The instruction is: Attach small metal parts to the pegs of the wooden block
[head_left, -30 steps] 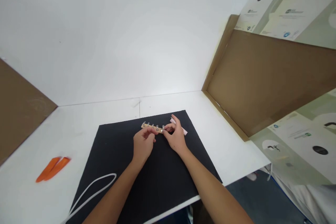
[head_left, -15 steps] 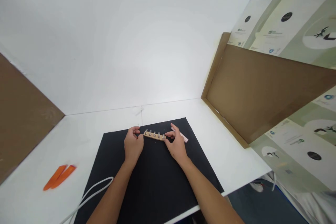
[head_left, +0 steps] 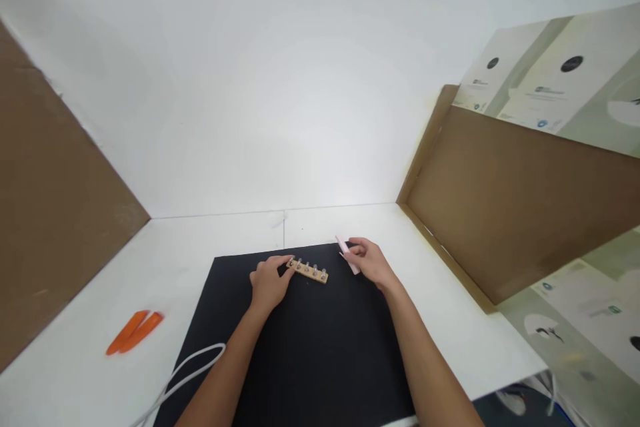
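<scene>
A narrow wooden strip lies on the black mat, with several small clear and metallic pieces standing in a row along it. My left hand grips the strip's left end between thumb and fingers. To the right, a slim pale pink bar is tilted near the mat's far edge. The fingers of my right hand are closed on the pink bar, and its palm is turned away from view. Some of the bar is hidden behind those fingers.
The black mat covers part of the white table. Two orange strips lie at the left. A white cable loops over the mat's left side by my forearm. Brown cardboard panels stand at both sides.
My right hand has left the wooden strip's right end and closed on the pink bar. My left hand now grips the strip's left end. The camera view has shifted slightly.
</scene>
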`<action>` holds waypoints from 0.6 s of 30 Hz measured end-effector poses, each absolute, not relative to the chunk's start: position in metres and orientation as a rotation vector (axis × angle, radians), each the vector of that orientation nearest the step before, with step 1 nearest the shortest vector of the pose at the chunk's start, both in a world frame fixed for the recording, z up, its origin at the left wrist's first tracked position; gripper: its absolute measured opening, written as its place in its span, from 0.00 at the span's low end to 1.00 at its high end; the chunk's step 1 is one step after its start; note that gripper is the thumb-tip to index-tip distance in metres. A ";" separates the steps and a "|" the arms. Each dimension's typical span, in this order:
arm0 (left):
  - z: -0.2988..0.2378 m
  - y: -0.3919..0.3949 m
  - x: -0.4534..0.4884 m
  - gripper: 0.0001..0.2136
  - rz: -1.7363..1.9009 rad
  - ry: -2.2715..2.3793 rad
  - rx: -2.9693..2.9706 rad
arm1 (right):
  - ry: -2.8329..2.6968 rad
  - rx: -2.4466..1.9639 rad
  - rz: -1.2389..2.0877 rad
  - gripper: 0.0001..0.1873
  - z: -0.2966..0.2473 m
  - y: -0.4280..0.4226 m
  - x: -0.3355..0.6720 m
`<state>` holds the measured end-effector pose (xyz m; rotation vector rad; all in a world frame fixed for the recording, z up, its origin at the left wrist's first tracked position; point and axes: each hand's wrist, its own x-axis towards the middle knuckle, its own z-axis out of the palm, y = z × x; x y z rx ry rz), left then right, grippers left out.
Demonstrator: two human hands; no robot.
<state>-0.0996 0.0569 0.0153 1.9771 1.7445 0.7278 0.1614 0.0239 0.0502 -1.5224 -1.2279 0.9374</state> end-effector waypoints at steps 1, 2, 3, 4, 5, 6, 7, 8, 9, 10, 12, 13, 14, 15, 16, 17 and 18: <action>0.015 0.057 -0.100 0.14 0.727 1.740 1.977 | -1.142 -1.366 1.082 0.25 0.055 0.029 0.160; 0.015 0.058 -0.100 0.13 0.726 1.739 1.976 | -1.071 -1.227 1.207 0.26 0.059 0.034 0.157; 0.014 0.059 -0.100 0.13 0.726 1.738 1.975 | -1.026 -1.114 1.313 0.27 0.063 0.040 0.154; 0.014 0.059 -0.100 0.12 0.728 1.737 1.971 | -1.003 -1.029 1.399 0.27 0.066 0.046 0.151; 0.013 0.059 -0.101 0.11 0.733 1.735 1.966 | -0.992 -0.968 1.473 0.26 0.068 0.051 0.148; 0.013 0.060 -0.101 0.10 0.741 1.731 1.961 | -0.985 -0.925 1.537 0.25 0.069 0.057 0.145; 0.012 0.060 -0.101 0.09 0.750 1.725 1.958 | -0.977 -0.892 1.588 0.24 0.068 0.062 0.142; 0.012 0.060 -0.102 0.09 0.759 1.718 1.956 | -0.964 -0.869 1.623 0.24 0.067 0.066 0.141; 0.012 0.060 -0.102 0.08 0.766 1.709 1.958 | -0.949 -0.854 1.643 0.23 0.064 0.069 0.141; 0.012 0.059 -0.103 0.08 0.773 1.698 1.962 | -0.934 -0.849 1.654 0.22 0.060 0.071 0.141; 0.012 0.059 -0.104 0.08 0.784 1.676 1.974 | -0.909 -0.863 1.661 0.22 0.050 0.074 0.145; 0.013 0.058 -0.104 0.08 0.792 1.666 1.978 | -0.903 -0.883 1.661 0.22 0.044 0.074 0.147; 0.013 0.058 -0.104 0.08 0.803 1.658 1.978 | -0.903 -0.904 1.658 0.22 0.038 0.075 0.149; 0.013 0.058 -0.104 0.08 0.813 1.652 1.975 | -0.903 -0.914 1.651 0.23 0.033 0.076 0.150; 0.013 0.058 -0.104 0.08 0.824 1.652 1.966 | -0.893 -0.911 1.635 0.23 0.028 0.078 0.151; 0.013 0.058 -0.104 0.07 0.833 1.658 1.953 | -0.871 -0.894 1.615 0.23 0.023 0.080 0.151; 0.013 0.058 -0.104 0.07 0.840 1.666 1.942 | -0.838 -0.868 1.592 0.23 0.019 0.083 0.149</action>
